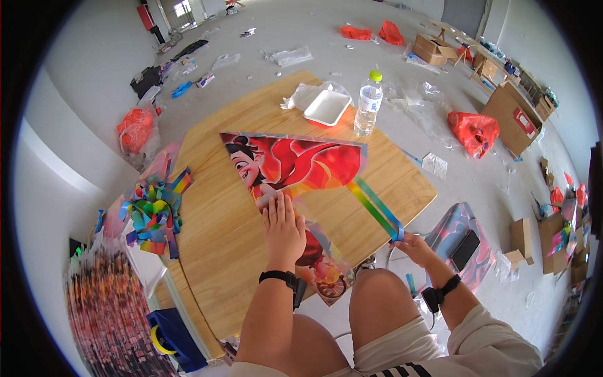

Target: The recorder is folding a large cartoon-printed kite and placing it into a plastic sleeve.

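Sheet (308,163): our left hand (284,234) flat against its lower edge, our right hand (416,249) to its lower right pinching ribbons (370,208), apparently straightening them; next calls for even tension.

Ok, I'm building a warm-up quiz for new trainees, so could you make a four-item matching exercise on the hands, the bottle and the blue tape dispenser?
Column one
1. Left hand
2. Right hand
3. Bottle
4. Tape dispenser

Column two
A. Upright on the wooden table, with a yellow-green cap
B. Palm down on the printed sheet
C. Dark blue with a yellow ring, at the picture's lower left
D. Holding the blue end of the ribbon strips

Right pairs: 1-B, 2-D, 3-A, 4-C
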Available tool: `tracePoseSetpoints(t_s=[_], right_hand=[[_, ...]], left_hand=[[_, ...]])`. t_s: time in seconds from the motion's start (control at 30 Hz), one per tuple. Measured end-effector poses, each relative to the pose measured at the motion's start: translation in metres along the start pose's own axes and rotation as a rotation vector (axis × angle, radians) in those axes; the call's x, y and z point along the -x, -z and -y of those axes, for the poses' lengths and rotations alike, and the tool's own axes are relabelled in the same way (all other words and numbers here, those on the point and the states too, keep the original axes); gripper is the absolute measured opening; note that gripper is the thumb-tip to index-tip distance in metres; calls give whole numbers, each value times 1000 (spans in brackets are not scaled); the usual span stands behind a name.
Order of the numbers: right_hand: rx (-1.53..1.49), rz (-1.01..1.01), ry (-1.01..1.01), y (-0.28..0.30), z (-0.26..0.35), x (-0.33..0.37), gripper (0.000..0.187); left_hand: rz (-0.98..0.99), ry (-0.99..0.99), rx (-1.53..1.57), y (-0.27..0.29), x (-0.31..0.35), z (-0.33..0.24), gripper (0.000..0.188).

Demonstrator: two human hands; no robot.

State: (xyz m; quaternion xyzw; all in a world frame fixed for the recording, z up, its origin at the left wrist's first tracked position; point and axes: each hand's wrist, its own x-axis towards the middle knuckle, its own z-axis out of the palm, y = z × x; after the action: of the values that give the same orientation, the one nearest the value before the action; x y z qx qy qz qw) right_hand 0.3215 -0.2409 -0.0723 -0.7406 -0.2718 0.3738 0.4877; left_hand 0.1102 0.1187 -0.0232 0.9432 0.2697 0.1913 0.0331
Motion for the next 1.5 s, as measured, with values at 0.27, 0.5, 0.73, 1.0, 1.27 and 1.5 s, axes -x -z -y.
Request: tracePoseSetpoints(t_s=[0.27, 0.5, 0.73, 1.0, 1.27, 1.5], right_hand=[[-91, -47, 30, 20, 22, 33, 21], [171, -257, 214, 53, 49, 38, 12], [476, -62, 125, 68, 217, 50, 16], [296, 338, 74, 17, 337, -67, 39], [358, 443, 13, -115, 310, -229, 36], [540, 415, -84, -157, 287, -284, 37]], left_hand=[[15, 3, 13, 1, 1, -1, 71], [24, -13, 0, 3, 0, -4, 71], [15, 8, 3, 12, 20, -8, 71], [31, 28, 16, 19, 36, -20, 71], [47, 35, 34, 23, 32, -23, 73], [25, 43, 71, 24, 33, -19, 73]])
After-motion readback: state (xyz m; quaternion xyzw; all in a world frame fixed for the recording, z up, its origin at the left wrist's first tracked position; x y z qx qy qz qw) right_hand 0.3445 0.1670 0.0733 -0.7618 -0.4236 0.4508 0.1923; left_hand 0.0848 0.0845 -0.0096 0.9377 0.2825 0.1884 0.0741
